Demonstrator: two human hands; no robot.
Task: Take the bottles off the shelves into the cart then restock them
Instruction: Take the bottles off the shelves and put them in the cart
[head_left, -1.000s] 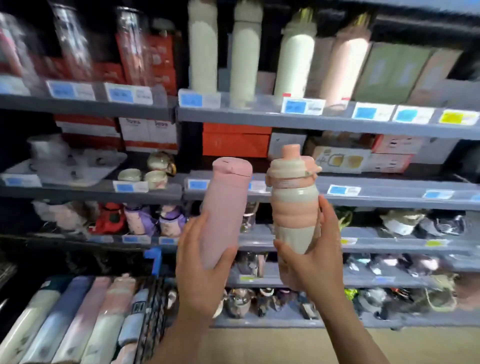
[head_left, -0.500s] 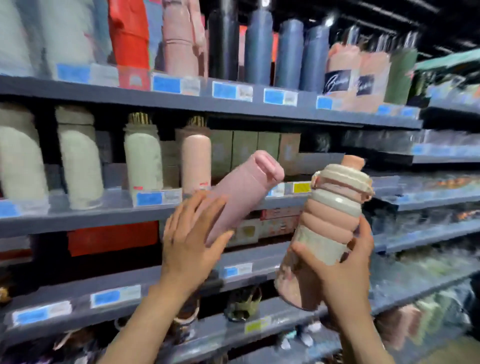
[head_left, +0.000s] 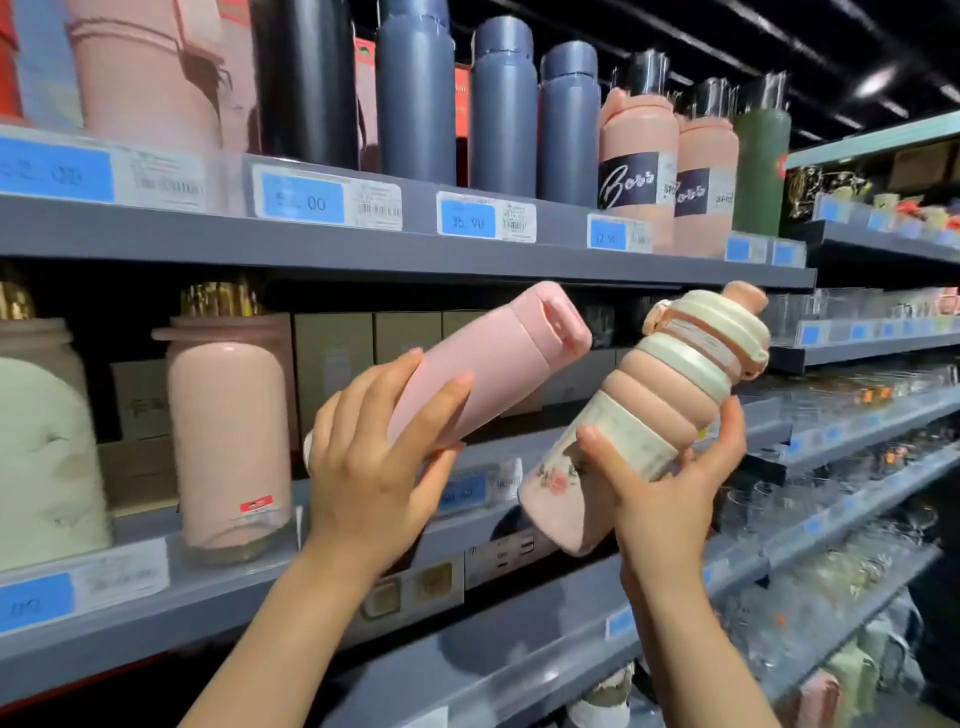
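Grey shelf (head_left: 467, 447) ahead; left hand (head_left: 374, 467) grips pink flask (head_left: 483, 374), right hand (head_left: 670, 499) grips ribbed bottle (head_left: 670, 410), both tilted caps up-right toward its gap.

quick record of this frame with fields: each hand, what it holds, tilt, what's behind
left hand: grips the smooth pink bottle low on its body
right hand: grips the ribbed pink and cream bottle near its base
tilt: both bottles lean with their caps up and to the right
contact: the two bottles are apart
behind: grey shelf with upright dark blue bottles; pink jar on the shelf below
cart: not in view
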